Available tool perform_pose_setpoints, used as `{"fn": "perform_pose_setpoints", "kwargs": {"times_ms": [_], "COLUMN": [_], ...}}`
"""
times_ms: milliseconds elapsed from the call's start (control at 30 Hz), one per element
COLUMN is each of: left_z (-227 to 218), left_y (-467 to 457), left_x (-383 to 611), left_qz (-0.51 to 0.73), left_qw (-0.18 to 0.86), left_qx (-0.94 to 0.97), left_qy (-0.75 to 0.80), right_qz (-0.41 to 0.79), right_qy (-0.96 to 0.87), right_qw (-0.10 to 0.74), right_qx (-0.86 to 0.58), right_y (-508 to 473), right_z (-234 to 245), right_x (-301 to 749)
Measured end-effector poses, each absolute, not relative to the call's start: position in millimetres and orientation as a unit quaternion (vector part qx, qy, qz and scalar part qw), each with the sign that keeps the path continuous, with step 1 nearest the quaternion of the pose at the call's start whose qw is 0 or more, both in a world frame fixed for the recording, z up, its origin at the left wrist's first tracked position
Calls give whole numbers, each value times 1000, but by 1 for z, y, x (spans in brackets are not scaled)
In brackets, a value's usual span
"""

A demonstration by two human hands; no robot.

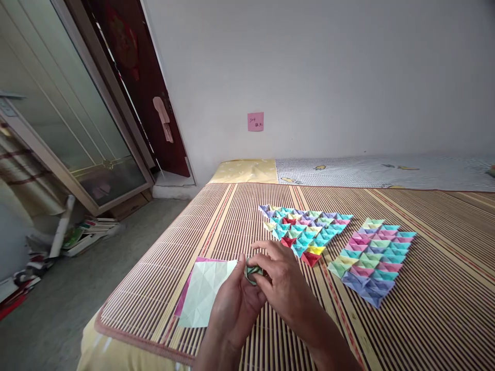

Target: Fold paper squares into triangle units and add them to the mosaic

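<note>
Folded paper: We hold a small dark-green folded piece point(253, 271) between our two hands, above the mat near the front of the bed.
Left hand: Our left hand point(236, 304) cups the piece from below, palm up, its thumb upright along one side; the grip is closed on the paper, though its lower fingers are partly hidden.
Right hand: Our right hand point(284, 278) reaches across from the other side, index finger curled over the top and thumb beneath, its grip pinched on the same piece.
Creased sheets: Beside our left hand we see a pale-green sheet point(203, 291), marked with fold lines, lying over a magenta sheet point(181, 301) that shows along two edges.
Paper triangles: Beyond our right hand, rows of turquoise, red, yellow and lilac folded pieces point(307, 226) spread on the mat; to the right we see a second block of pink, green and blue pieces point(373, 252), apart from the first.
Bed: Under everything lies a striped slatted mat point(162, 278), with yellow cloth point(247, 170) and checked cloth point(348, 171) along the far edge.
Wall: We face a pink note point(256, 122) with handwriting too small to read.
Doorway: At left we see a glass-panelled door point(58, 98) and a dark red door point(131, 87).
</note>
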State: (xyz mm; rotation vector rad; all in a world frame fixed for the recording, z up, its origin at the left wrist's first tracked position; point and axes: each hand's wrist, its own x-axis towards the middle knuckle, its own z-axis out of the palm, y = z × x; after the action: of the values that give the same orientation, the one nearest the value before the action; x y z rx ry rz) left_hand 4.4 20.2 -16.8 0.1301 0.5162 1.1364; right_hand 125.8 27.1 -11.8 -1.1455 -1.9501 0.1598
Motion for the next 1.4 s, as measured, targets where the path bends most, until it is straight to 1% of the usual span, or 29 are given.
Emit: {"fn": "perform_pose_setpoints", "kwargs": {"times_ms": [200,333,433,500,600,700,833,933,1067,1167,1233,1300,1400], "left_z": [-20,-18,-18,-18,-19,-20,-23,-26,-28,-31,-35,-38,-36], "left_y": [22,21,23,24,25,23,21,22,24,23,22,22,23], "left_x": [4,2,0,-1,1,6,8,3,-8,-6,0,6,9], "left_qz": [538,550,565,581,596,590,566,553,514,488,473,475,524], "left_qw": [806,798,785,777,773,780,794,804,814,816,827,834,813], "left_qx": [60,66,59,52,54,59,89,96,141,181,166,132,101], "left_qy": [240,238,247,239,212,202,204,197,230,250,254,249,232], "right_qz": [73,129,132,125,118,88,10,-26,-51,-44,-25,14,69], "right_qy": [-787,-778,-762,-742,-722,-723,-729,-750,-806,-832,-837,-829,-790], "right_qw": [423,444,475,490,466,440,443,439,389,355,352,367,415], "right_qx": [-443,-425,-419,-441,-498,-525,-522,-494,-442,-423,-417,-422,-447], "right_y": [28,27,26,25,24,25,30,34,34,33,32,32,30], "right_z": [-13,-11,-10,-11,-15,-20,-23,-21,-16,-16,-17,-16,-12], "right_x": [125,129,131,129,122,116,120,132,146,150,151,151,152]}}
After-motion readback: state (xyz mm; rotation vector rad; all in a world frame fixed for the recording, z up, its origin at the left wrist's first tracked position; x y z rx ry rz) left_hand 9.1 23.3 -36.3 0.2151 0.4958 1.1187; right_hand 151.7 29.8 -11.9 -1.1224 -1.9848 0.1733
